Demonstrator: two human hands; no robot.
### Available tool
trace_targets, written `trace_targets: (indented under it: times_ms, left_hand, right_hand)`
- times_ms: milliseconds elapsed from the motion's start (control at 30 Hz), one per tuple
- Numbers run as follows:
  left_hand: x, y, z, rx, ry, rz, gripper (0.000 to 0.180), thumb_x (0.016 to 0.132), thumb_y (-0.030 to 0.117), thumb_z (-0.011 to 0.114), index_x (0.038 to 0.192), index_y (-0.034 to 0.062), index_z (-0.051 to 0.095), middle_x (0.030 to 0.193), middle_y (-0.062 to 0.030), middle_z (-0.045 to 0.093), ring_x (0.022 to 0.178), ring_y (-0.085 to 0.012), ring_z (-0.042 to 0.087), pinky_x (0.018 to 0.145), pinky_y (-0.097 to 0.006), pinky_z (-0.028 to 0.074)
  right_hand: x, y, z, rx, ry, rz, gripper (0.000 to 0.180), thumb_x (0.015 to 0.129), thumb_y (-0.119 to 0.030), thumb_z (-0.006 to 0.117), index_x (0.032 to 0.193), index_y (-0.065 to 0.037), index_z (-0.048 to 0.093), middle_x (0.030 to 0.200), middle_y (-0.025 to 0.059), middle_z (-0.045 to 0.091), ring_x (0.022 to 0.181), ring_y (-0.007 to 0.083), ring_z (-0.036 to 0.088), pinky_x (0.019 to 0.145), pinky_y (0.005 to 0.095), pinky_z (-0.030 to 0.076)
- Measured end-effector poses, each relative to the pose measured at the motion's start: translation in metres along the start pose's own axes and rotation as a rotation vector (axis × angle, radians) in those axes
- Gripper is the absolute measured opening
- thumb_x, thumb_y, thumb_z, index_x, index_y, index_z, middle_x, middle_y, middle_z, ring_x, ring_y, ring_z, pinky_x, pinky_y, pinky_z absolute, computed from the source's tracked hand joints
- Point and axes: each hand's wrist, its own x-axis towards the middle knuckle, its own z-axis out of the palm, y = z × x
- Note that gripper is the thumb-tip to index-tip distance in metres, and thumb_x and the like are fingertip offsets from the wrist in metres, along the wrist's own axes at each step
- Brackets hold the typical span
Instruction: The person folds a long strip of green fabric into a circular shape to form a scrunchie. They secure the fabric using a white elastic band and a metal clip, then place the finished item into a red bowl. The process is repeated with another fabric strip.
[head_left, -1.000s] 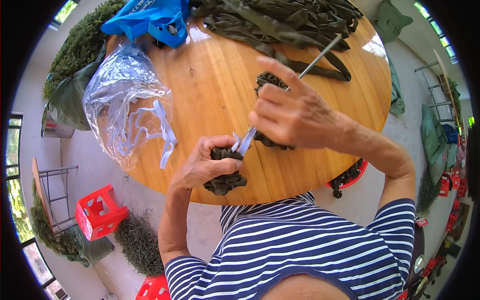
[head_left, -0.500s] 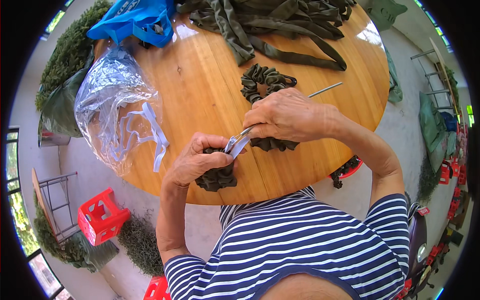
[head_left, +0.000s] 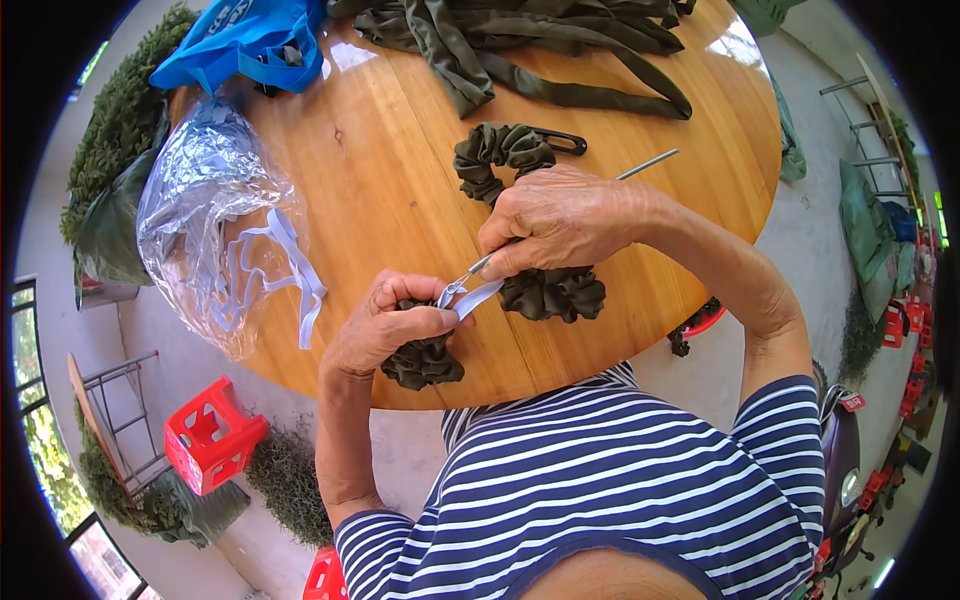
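Over the near edge of the table (head_left: 520,372), the left hand (head_left: 385,325) pinches a dark olive scrunchie (head_left: 423,363), its soft fabric bunched into plump ruffles, pale lavender elastic (head_left: 480,298) poking out. The right hand (head_left: 560,222) grips a slim metal rod (head_left: 650,165), its tip at the elastic.
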Motion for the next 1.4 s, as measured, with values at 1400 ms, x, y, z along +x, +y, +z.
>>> trace_targets:
  times_ms: [1400]
  left_hand:
    - [0.008, -0.027, 0.038, 0.584, 0.437, 0.998, 0.014, 0.072, -0.004, 0.061, 0.087, -0.0022, 0.06, 0.077, -0.0128, 0.06, 0.065, -0.0192, 0.059, 0.057, -0.026, 0.047]
  right_hand:
    - [-0.053, -0.026, 0.08, 0.573, 0.568, 0.164, 0.012, 0.082, -0.011, 0.06, 0.086, -0.001, 0.056, 0.064, 0.009, 0.055, 0.057, 0.0185, 0.055, 0.052, 0.0291, 0.042]
